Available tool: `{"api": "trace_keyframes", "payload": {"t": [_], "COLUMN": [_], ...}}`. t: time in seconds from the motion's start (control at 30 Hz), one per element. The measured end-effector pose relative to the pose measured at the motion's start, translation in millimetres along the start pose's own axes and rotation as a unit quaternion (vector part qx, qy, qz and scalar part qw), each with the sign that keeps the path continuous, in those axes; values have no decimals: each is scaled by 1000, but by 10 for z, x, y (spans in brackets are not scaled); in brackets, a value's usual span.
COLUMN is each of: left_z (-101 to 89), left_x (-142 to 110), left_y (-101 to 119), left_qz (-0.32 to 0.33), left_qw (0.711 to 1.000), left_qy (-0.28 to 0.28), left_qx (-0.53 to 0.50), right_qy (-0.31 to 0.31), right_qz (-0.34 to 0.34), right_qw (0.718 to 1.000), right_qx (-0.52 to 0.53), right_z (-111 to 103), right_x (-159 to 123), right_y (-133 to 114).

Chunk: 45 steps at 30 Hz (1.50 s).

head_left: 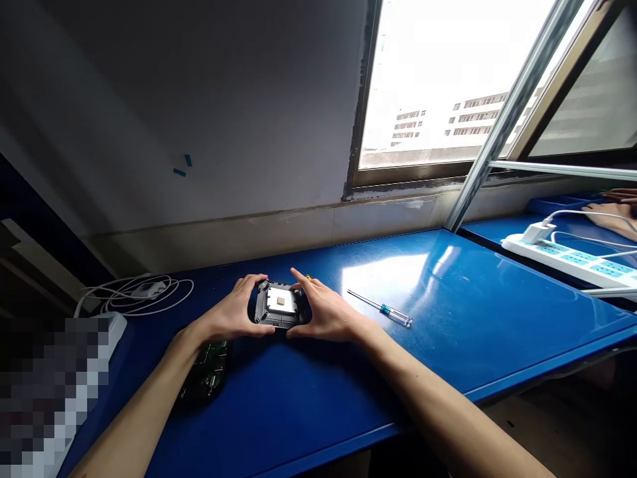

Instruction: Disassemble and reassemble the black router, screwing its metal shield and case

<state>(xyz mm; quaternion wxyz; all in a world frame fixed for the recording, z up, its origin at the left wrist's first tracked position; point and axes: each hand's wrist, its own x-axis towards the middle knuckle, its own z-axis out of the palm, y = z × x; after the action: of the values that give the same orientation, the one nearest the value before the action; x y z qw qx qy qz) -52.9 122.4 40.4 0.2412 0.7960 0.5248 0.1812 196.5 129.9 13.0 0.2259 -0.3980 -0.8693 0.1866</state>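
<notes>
Between my two hands is a black plastic housing [261, 307] with a silver metal plate [287, 296] and a small tan square pad in its middle. My left hand [237, 307] grips its left side, thumb low and fingers at the top edge. On the right side my right hand [323, 309] holds it too, with the index finger raised. Under my left wrist lies a green circuit board [212, 365] in a dark shell, partly covered by the forearm. A screwdriver [393, 314] with a clear and blue handle rests right of my right hand.
A blue table [448, 332] runs along the wall below a window. Coiled white cable [144, 292] lies at the left rear. A white power strip [572, 255] with a plugged-in adapter sits beyond a metal post [478, 179]. Another person's hand [612, 216] shows at the far right.
</notes>
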Motion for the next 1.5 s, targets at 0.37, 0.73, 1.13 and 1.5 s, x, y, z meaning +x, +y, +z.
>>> {"api": "trace_keyframes", "payload": {"t": [0.37, 0.73, 1.13, 1.5], "left_z": [-41, -143, -136, -95], "left_x": [-21, -70, -44, -135], "left_y": [45, 121, 76, 235], "left_qz": [30, 39, 73, 70], "left_qw": [999, 985, 954, 973], "left_qy": [14, 55, 116, 68], "left_qx": [-6, -161, -267, -208], "right_qy": [33, 150, 275, 145], "right_qz": [-19, -43, -27, 26], "right_qw": [999, 976, 954, 986], "right_qx": [20, 150, 117, -77], "right_z": [-1, -104, -48, 19], "right_x": [-23, -53, 23, 46], "right_y": [13, -54, 68, 300]}}
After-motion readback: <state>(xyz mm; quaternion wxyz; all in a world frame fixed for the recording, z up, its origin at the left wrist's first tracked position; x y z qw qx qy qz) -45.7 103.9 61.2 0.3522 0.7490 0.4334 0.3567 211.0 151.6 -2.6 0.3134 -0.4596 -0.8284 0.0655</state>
